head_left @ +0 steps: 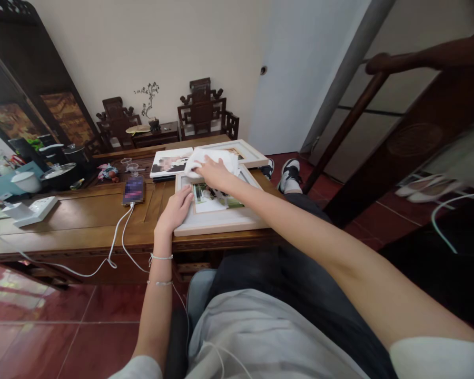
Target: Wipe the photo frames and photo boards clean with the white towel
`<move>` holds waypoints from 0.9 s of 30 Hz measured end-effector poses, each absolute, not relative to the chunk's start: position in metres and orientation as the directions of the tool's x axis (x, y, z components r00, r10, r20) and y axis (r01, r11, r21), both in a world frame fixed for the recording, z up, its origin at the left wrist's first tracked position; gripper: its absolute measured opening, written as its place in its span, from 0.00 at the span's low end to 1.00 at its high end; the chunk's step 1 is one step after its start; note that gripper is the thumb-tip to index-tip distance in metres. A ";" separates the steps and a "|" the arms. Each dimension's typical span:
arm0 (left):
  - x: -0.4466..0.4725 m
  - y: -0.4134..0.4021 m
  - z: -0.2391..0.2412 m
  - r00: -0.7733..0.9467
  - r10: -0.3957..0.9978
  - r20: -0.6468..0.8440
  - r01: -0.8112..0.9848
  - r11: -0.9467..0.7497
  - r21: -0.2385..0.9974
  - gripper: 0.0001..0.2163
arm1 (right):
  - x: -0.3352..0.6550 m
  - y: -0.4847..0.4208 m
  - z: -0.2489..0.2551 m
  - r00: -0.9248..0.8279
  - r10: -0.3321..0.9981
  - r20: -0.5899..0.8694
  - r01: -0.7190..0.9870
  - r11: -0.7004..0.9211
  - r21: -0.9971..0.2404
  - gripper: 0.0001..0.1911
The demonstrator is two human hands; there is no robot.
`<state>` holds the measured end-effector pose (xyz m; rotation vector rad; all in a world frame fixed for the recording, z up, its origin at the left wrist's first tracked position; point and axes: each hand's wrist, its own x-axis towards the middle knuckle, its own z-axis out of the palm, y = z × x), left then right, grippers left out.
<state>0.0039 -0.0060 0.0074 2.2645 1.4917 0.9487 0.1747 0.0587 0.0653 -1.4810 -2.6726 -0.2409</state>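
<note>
A light wooden picture frame lies flat on the wooden table in front of me. My left hand rests flat on the frame's left edge, fingers stretched out. My right hand presses a white cloth onto the far part of the frame's glass, fingers closed over it. The photo under the glass shows partly between my hands.
Two more frames lie further back. A phone on a white cable, a power strip, small glasses and pots sit to the left. Dark wooden chairs stand by the wall. A stair rail rises at right.
</note>
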 end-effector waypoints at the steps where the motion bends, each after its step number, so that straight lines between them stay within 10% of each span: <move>1: 0.004 -0.006 0.008 0.279 0.886 0.369 0.717 -0.448 0.533 0.18 | 0.174 0.062 0.066 -0.536 0.829 0.161 0.844 0.527 0.097 0.34; 6: 0.006 -0.008 0.008 0.296 0.875 0.382 0.724 -0.466 0.508 0.16 | 0.161 0.062 0.054 -0.710 0.696 0.107 0.704 0.704 0.089 0.34; 21: 0.002 -0.003 0.001 0.282 0.883 0.376 0.732 -0.452 0.510 0.20 | 0.273 0.075 0.052 -0.327 0.945 0.008 0.935 0.322 0.151 0.30; 27: 0.001 0.000 -0.003 0.272 0.891 0.364 0.747 -0.434 0.504 0.20 | 0.322 0.014 0.062 -0.566 0.816 -0.117 0.821 0.570 0.009 0.32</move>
